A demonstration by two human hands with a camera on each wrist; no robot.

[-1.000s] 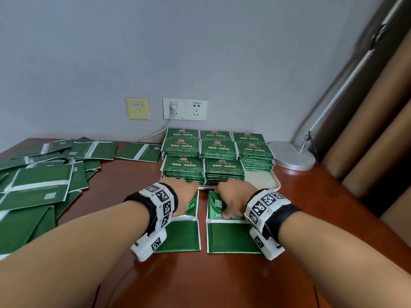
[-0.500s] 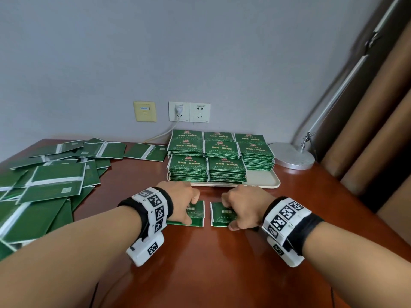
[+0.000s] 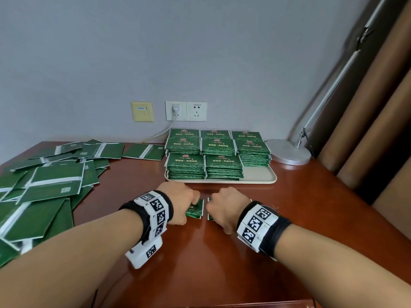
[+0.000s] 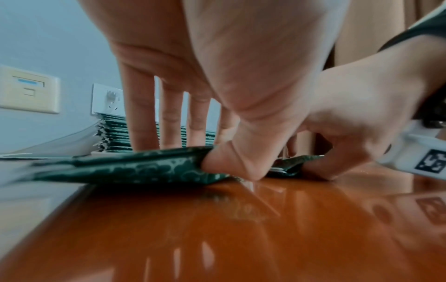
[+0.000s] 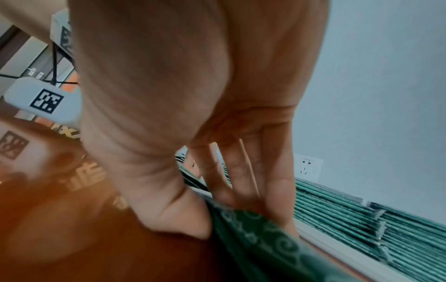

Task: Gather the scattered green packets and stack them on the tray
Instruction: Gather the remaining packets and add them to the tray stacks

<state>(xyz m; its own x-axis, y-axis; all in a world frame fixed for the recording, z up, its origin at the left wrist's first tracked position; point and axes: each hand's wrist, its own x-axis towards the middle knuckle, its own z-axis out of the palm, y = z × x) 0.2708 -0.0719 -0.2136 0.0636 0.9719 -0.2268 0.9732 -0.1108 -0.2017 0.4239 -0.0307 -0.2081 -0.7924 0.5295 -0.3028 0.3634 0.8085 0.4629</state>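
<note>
Two folded green packets lie side by side on the brown table, just in front of the tray. My left hand pinches the left packet, thumb at its near edge and fingers on top. My right hand pinches the right packet the same way; in the head view only a sliver of that packet shows. Several neat stacks of green packets fill most of the tray, leaving its front right corner bare. Loose unfolded packets are scattered at the left.
A silver lamp base stands right of the tray, its arm rising to the right. Wall sockets with a plugged cable sit behind the tray. Brown curtains hang at the far right. Bare table lies near me.
One second ago both packets lay long and unfolded under my hands. Each has since been folded over into a short packet, and my hands have drawn back toward me and now cover them.
</note>
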